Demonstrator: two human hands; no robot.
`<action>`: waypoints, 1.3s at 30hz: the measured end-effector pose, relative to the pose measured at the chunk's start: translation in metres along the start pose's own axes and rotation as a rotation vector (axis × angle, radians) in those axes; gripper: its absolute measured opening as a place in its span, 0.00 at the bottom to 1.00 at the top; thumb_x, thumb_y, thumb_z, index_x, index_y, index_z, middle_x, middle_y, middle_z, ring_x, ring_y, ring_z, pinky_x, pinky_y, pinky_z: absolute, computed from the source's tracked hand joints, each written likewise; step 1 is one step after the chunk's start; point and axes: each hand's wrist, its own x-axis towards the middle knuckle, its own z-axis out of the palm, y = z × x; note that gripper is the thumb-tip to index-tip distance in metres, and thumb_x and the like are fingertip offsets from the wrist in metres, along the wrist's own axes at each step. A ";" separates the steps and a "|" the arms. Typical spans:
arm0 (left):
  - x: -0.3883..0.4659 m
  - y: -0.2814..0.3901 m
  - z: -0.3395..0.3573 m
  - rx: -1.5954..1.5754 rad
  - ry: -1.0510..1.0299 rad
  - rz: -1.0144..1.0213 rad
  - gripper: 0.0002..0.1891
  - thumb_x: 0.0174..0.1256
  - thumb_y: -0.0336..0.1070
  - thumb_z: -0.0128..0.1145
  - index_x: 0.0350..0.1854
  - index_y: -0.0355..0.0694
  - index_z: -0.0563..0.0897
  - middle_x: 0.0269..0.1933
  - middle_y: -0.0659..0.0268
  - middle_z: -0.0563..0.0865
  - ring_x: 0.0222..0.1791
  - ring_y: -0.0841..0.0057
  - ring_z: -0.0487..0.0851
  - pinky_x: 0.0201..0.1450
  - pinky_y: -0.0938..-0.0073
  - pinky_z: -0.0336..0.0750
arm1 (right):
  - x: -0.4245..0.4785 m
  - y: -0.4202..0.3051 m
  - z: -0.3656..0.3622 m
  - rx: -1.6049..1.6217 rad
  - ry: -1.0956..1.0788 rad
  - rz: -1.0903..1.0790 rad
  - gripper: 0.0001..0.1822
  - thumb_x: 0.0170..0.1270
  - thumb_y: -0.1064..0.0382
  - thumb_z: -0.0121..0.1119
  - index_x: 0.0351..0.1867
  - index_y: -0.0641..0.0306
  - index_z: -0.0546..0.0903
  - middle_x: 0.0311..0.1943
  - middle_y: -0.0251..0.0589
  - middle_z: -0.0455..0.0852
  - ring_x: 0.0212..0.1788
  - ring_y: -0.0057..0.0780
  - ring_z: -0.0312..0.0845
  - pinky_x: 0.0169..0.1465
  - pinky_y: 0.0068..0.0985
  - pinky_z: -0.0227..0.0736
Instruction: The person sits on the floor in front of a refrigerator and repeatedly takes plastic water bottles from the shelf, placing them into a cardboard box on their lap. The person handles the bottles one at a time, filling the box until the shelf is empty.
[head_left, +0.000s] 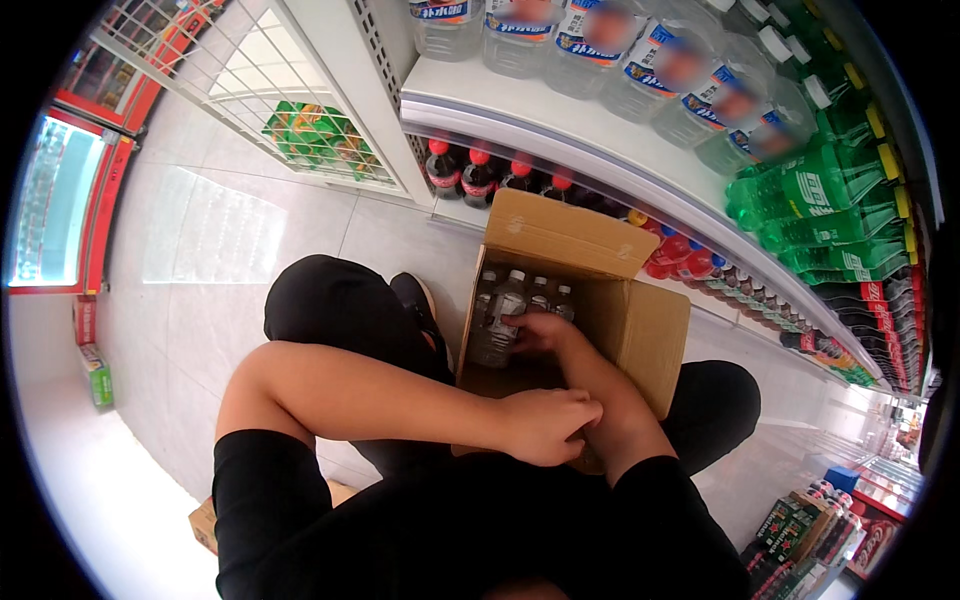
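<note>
An open cardboard box (566, 238) stands between my knees, its flaps folded outward. Inside it are several clear plastic bottles with pale caps. My right hand (538, 332) reaches into the box, its fingers around one clear plastic bottle (507, 309) that stands nearly upright on the left side. More clear bottles (562, 303) stand behind that hand, partly hidden by it. My left hand (551, 426) lies across my right forearm, over the near side of the box. Its fingers are curled, and whatever may be under them is hidden.
Ahead, a white shelf (510, 82) bears large clear bottles (589, 52) and green bottles (810, 187). Dark cola bottles (478, 180) line the lower shelf. At left are a wire mesh panel (225, 82) and a red-framed cooler (60, 202). Stacked drink packs (795, 532) sit far right.
</note>
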 end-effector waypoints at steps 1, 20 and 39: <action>0.000 0.000 0.000 0.031 0.004 0.005 0.18 0.69 0.35 0.62 0.57 0.36 0.76 0.59 0.47 0.80 0.59 0.45 0.82 0.60 0.51 0.79 | -0.001 -0.001 -0.006 -0.009 0.000 0.010 0.30 0.70 0.58 0.72 0.71 0.54 0.75 0.65 0.39 0.83 0.68 0.46 0.77 0.68 0.59 0.73; -0.001 -0.006 0.005 0.299 0.001 0.197 0.16 0.69 0.36 0.62 0.54 0.35 0.77 0.50 0.49 0.80 0.51 0.48 0.85 0.53 0.48 0.81 | 0.024 0.012 -0.034 -0.822 0.299 -0.092 0.29 0.61 0.53 0.76 0.58 0.69 0.81 0.42 0.51 0.90 0.39 0.41 0.90 0.36 0.41 0.87; -0.006 0.040 -0.177 0.878 1.194 0.432 0.19 0.58 0.28 0.65 0.54 0.37 0.83 0.62 0.49 0.82 0.51 0.52 0.87 0.57 0.56 0.81 | -0.198 -0.080 0.097 -1.944 0.348 -0.254 0.23 0.66 0.55 0.67 0.61 0.60 0.83 0.60 0.50 0.86 0.64 0.47 0.82 0.63 0.45 0.78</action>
